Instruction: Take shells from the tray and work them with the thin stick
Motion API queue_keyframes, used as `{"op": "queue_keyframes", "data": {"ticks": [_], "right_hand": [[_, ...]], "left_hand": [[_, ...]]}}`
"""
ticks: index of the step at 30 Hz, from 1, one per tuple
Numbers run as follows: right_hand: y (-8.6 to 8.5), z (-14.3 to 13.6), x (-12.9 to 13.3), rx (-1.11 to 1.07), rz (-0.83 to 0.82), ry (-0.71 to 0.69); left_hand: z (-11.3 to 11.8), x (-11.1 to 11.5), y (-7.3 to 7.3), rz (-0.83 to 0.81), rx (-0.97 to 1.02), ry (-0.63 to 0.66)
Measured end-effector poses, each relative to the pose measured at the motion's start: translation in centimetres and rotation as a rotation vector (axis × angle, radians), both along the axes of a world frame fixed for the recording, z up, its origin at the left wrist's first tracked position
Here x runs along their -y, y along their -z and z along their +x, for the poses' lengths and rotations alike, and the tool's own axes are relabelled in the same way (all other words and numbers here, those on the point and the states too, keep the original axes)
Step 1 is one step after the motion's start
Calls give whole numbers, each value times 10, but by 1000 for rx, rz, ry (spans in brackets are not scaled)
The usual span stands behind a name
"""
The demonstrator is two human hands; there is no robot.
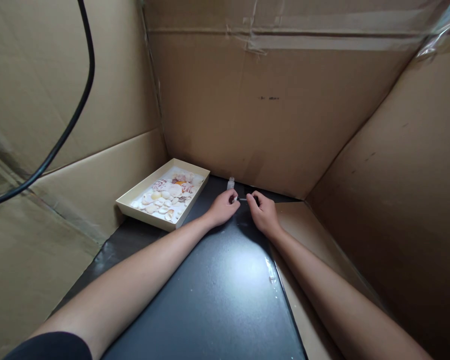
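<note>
Near the back of the dark table, my left hand (pixel 224 206) is closed in a pinch on a small pale item (pixel 235 199), mostly covered by the fingers. My right hand (pixel 263 212) faces it a short way to the right, its fingers closed round the end of a thin rod (pixel 243 199) that reaches across to the left fingertips. Just behind my left hand stands a small clear bottle (pixel 231 183). To the left lies a shallow cream tray (pixel 146 216) of shells (pixel 165 194), white, orange and purplish.
Cardboard walls (pixel 225 100) enclose the dark table (pixel 210 300) at the back and both sides. A cardboard sheet (pixel 303 225) lies along the right. A black cable (pixel 86 90) hangs at the upper left.
</note>
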State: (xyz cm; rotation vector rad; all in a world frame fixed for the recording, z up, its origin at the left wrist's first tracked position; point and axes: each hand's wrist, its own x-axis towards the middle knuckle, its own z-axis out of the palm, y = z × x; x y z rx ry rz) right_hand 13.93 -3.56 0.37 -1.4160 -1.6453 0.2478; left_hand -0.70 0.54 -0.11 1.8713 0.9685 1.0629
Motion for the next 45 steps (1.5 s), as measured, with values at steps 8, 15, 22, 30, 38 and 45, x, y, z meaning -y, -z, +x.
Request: {"op": "queue_keyframes", "data": {"ticks": [8,15,22,30,38,45], "right_hand": [[0,0,0,-20,25,-30],[0,0,0,-19,40,-20],[-1,-1,2,-24,52,14],[0,0,0,1,34,37],[0,-1,2,-21,41,-23],[-1,-1,3,-56,85,-64]], "left_hand": [[0,0,0,-9,1,5],[0,0,0,-11,0,0],[0,1,-1,-17,9,8],[0,0,1,-11,7,16],[-1,1,0,-9,4,13],[0,1,-1,-8,6,4]]}}
